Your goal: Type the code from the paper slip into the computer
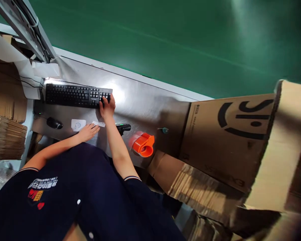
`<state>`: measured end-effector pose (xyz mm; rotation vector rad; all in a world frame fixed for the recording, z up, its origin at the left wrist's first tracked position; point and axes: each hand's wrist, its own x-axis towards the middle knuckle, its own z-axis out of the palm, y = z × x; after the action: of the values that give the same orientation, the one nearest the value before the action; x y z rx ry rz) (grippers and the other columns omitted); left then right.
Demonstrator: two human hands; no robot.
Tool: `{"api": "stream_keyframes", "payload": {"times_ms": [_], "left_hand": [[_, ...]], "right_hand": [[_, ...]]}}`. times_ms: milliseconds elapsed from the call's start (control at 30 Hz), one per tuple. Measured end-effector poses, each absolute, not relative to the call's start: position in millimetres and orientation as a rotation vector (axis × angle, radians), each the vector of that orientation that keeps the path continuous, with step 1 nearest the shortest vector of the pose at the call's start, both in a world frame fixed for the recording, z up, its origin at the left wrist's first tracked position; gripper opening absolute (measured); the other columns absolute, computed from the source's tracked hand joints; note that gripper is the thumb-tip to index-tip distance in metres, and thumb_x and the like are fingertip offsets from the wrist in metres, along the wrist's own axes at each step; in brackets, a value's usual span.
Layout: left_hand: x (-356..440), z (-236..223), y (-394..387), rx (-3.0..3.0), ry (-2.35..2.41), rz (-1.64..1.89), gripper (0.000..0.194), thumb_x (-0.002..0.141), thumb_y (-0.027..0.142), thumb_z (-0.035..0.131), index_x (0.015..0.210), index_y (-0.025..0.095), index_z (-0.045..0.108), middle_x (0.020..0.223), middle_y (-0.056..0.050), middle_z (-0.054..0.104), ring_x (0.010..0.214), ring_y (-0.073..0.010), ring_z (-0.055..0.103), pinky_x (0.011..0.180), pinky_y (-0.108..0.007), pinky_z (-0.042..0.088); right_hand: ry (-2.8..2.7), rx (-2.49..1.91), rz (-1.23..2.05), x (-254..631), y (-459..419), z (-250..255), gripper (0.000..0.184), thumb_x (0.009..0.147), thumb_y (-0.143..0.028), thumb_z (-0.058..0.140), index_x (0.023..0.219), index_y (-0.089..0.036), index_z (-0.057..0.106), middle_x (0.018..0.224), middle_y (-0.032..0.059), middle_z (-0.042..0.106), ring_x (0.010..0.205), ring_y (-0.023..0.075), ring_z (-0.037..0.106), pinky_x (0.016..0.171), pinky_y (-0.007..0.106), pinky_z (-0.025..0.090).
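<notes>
- Dark shirt comes nearest the camera; past it, the keyboard lies on my table, its long axis running crosswise before me.
- My right hand is nearer the keyboard, fingers on the number pad at its right end; this grip clasps nothing.
- My left hand lies spread, unclenched, fingertips at the barcode label on my side of the keyboard.
- Mouse: on my side, near the keyboard's left end.
</notes>
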<state>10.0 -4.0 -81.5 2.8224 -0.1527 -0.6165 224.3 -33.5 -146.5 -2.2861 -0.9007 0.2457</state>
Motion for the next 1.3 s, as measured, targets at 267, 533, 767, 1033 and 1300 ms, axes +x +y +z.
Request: {"api": "stream_keyframes", "payload": {"times_ms": [267,533,767,1033,1300], "left_hand": [[11.8,-78.4,-3.8,2.766,-0.126,-0.643,0.06,0.106,0.023,0.043,0.165,0.013,0.043,0.168,-0.017,0.046,0.148,-0.0383,0.046,0.106,-0.051,0.049],[11.8,-73.9,-2.1,2.803,-0.173,-0.644,0.057,0.107,0.021,0.04,0.163,0.007,0.044,0.167,-0.018,0.048,0.144,-0.0389,0.049,0.108,-0.05,0.048],[12.0,-73.0,-0.3,2.824,-0.193,-0.625,0.058,0.106,0.023,0.046,0.162,0.008,0.044,0.165,-0.019,0.05,0.143,-0.0381,0.051,0.108,-0.05,0.05],[12.3,-71.6,0.1,2.806,-0.177,-0.655,0.057,0.108,0.023,0.043,0.163,0.009,0.043,0.168,-0.02,0.045,0.145,-0.0389,0.048,0.109,-0.05,0.048],[13.4,-71.5,-0.1,2.764,-0.158,-0.661,0.058,0.106,0.021,0.04,0.163,0.009,0.044,0.168,-0.021,0.044,0.146,-0.0409,0.047,0.109,-0.053,0.048]], "right_hand": [[-0.865,-2.361,0.273,218.8,-18.9,-143.5,0.038,0.105,-0.048,0.054,0.131,-0.025,0.07,0.169,0.0156,0.039,0.158,0.0345,0.035,0.128,0.062,0.034],[-0.639,-2.389,0.274,229.2,-35.6,-150.2,0.047,0.107,-0.054,0.045,0.136,-0.023,0.066,0.165,0.0191,0.043,0.155,0.0366,0.037,0.125,0.067,0.033],[-0.546,-2.265,0.322,234.4,-38.5,-162.4,0.066,0.108,-0.061,0.033,0.151,-0.013,0.049,0.155,0.0245,0.055,0.146,0.0351,0.051,0.123,0.059,0.042],[-0.643,-2.18,0.364,237.3,-50.1,-177.2,0.067,0.109,-0.061,0.03,0.155,-0.014,0.045,0.151,0.0211,0.06,0.142,0.031,0.056,0.121,0.052,0.045],[-0.7,-2.182,0.359,239.5,-52.1,-185.6,0.066,0.11,-0.058,0.032,0.157,-0.012,0.041,0.154,0.0223,0.057,0.145,0.0304,0.053,0.122,0.051,0.045]]}}
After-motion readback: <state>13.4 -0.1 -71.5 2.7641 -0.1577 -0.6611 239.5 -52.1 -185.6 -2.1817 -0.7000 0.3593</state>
